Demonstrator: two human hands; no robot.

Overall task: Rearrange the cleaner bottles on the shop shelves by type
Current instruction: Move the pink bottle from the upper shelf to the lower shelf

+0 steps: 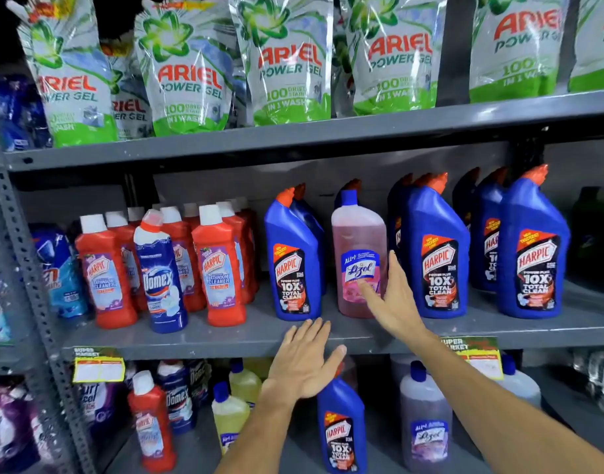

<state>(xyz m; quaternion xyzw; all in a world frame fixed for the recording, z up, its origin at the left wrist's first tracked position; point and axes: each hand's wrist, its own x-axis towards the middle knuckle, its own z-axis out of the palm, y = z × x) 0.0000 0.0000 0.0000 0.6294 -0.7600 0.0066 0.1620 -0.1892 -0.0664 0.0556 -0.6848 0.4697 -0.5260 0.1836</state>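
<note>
Grey metal shelves [225, 340] fill the view, three tiers showing. Nearest, the left hand [302, 362] hovers with fingers spread and empty over the middle shelf's front edge, just below a blue Harpic bottle [293, 258]. On the bottom shelf beneath stand another blue Harpic [341, 429], a purple Lizol [425, 419], yellow bottles [230, 415] and a red Harpic [151, 419]. The right hand [393, 295], also open, rests its fingertips on the label of the pink Lizol bottle [357, 248], gripping nothing. That bottle stands upright near the middle shelf's front edge, between the blue Harpic on its left and a group of blue Harpics [437, 254] on its right. Toward the shelf's left end a Domex bottle [160, 271] stands among red Harpic bottles [218, 265]. Farthest up, Ariel pouches [187, 70] line the top shelf.
</note>
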